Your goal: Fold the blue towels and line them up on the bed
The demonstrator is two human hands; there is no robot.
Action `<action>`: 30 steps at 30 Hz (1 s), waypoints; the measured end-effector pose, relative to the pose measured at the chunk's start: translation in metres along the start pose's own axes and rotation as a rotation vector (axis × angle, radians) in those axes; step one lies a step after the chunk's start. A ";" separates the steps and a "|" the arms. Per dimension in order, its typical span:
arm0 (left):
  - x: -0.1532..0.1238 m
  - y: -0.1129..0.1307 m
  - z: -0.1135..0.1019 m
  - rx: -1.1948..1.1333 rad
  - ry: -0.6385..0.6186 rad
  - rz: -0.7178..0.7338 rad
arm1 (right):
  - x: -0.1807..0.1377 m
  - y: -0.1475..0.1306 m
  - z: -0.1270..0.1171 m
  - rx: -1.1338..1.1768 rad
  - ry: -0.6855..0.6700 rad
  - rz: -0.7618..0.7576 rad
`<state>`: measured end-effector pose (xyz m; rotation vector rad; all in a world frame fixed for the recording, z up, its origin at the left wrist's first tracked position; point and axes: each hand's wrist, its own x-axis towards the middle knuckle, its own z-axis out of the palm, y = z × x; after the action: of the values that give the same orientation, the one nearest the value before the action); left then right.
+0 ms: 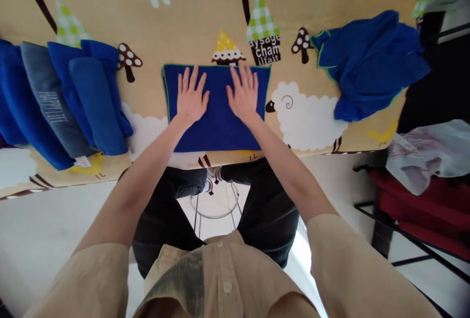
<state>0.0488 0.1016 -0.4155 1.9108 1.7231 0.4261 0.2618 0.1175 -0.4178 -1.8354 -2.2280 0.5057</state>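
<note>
A blue towel [220, 129] with green edging lies folded into a flat rectangle at the table's near edge. My left hand [191, 100] rests palm down on its left half, fingers spread and pointing away from me. On the right half lies my right hand [243, 94], also flat with its fingers apart, the tips close to the towel's far edge. Neither hand grips anything. Off to the right is a crumpled blue towel [370, 63] with the same green edging, in a loose heap.
Several rolled or folded blue and grey-blue towels [97, 98] sit in a row at the left. A patterned tablecloth [198, 19] covers the table. Beyond its right end, a clear plastic bag [433, 151] lies over dark red fabric [422, 205] on a black metal frame.
</note>
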 end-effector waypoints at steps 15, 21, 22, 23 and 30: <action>0.016 -0.043 -0.010 -0.057 0.028 -0.090 | 0.015 0.084 0.005 -0.008 0.002 0.080; -0.042 0.019 0.034 -0.113 -0.014 0.050 | -0.033 0.005 0.016 -0.086 0.008 0.043; -0.053 0.024 0.042 -0.118 -0.024 0.061 | -0.047 -0.005 0.021 -0.086 -0.028 0.003; -0.063 0.026 0.048 -0.117 -0.037 0.068 | -0.061 -0.011 0.026 -0.079 -0.074 -0.030; -0.118 -0.038 0.013 -0.048 -0.025 -0.045 | -0.102 0.033 0.017 -0.066 -0.140 0.007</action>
<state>0.0089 -0.0149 -0.4347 1.8321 1.7214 0.4215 0.3062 0.0214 -0.4406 -1.8947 -2.3560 0.5856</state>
